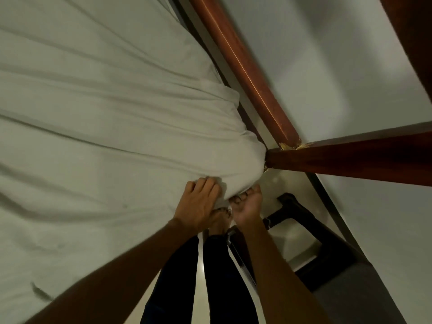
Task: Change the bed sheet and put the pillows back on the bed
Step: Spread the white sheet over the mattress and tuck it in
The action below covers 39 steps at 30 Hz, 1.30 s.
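A white bed sheet (98, 127) covers the mattress and fills the left of the view, its creases running toward the near corner. At that corner (243, 164) the sheet is pulled round the mattress. My left hand (198, 206) lies on top of the sheet just before the corner, with bent fingers gripping the fabric. Beside it, my right hand (247, 205) is palm up under the sheet's edge, its fingers curled into the cloth. No pillows are in view.
A reddish wooden headboard rail (245, 73) runs along the mattress and meets a second wooden board (350, 157) at the corner. A dark frame of some furniture (304, 220) stands on the pale floor at the right. My legs and bare feet (219, 220) are below the hands.
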Tool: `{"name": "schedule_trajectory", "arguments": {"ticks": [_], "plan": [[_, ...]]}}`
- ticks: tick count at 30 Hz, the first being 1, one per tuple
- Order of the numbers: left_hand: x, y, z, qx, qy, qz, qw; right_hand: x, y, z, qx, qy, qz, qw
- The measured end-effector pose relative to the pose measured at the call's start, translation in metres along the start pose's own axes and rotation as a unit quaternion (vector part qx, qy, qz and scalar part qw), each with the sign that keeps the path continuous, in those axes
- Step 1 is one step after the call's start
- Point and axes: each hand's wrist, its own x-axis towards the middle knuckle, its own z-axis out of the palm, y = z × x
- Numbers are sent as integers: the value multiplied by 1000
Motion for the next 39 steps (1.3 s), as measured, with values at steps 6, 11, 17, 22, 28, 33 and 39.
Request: {"name": "schedule_trajectory", "arguments": {"ticks": [6, 11, 17, 22, 28, 33, 39], "plan": [[24, -7, -4, -24, -20, 53, 998, 24, -3, 0, 26, -12, 37, 999], [14, -8, -21, -144, -1, 57, 988, 37, -15, 11, 40, -84, 16, 996], [14, -15, -24, -183, -1, 52, 982, 69, -54, 14, -121, -44, 88, 988], [20, -15, -16, -182, -2, 31, 983, 86, -72, 8, -229, 103, -74, 965], [16, -12, -20, -193, 4, 28, 981, 35, -65, 15, -244, -66, -174, 952], [15, -15, -20, -187, 21, 54, 981, 69, -92, 28, -345, -133, -116, 922], [9, -21, -17, -193, 55, 76, 977, 101, -97, 22, -246, -157, 1, 956]]}}
